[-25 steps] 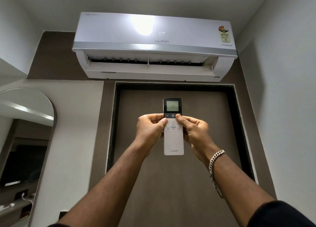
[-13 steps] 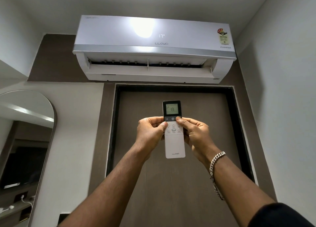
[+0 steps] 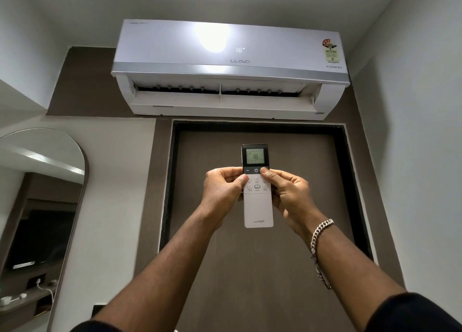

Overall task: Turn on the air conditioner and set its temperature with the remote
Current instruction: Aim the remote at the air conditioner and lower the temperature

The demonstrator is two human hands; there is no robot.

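Note:
A white wall-mounted air conditioner (image 3: 230, 66) hangs high over a brown door, its flap open and its front display reading 18. I hold a slim white remote (image 3: 258, 208) upright below it, with its black top screen also showing 18. My left hand (image 3: 222, 190) grips the remote's left edge, thumb resting by the round buttons. My right hand (image 3: 290, 194) grips the right edge, and its thumb tip covers the button to the right of the power symbol.
The brown door (image 3: 260, 269) in a dark frame fills the wall ahead. An arched mirror (image 3: 40, 206) stands at the left, above a shelf with a white cable. A plain wall (image 3: 420, 156) closes in on the right.
The display on the air conditioner and remote has gone from 17 to 18. My right thumb has shifted up onto the button beside the power symbol. The remote stays in both hands.

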